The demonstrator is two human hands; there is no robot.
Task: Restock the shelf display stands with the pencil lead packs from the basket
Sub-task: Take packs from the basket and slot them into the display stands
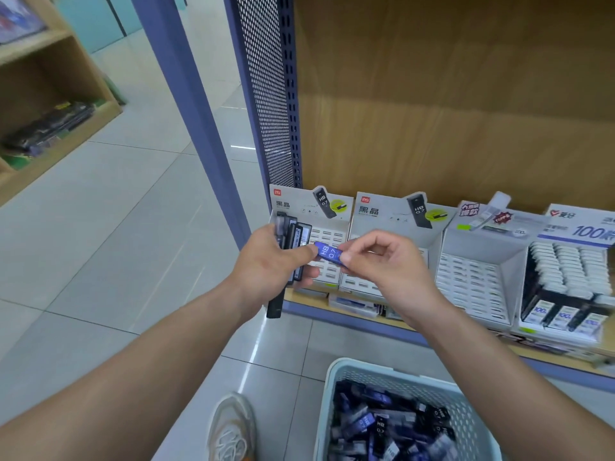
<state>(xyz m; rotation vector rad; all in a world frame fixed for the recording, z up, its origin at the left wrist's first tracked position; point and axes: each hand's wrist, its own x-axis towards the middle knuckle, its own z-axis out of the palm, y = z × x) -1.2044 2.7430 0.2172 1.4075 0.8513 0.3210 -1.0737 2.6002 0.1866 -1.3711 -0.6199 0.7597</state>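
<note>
Pale floor tiles (116, 227) run beneath a wood-backed shelf (449, 121) carrying four display stands (327, 207). One basket (336, 394) of lead packs (382, 424) (too jumbled to count) sits below. Before the leftmost stand, the left hand (266, 261) grips roughly four dark packs (294, 241), its thumb sharing one blue pack (329, 252) pinched by the right hand (386, 261). With that thumb busy, the sheaf could slip and scatter.

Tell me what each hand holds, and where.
The left hand grips a stack of dark packs around their middle. The right hand pinches a blue pack by its right end; the left thumb touches its other end.
</note>
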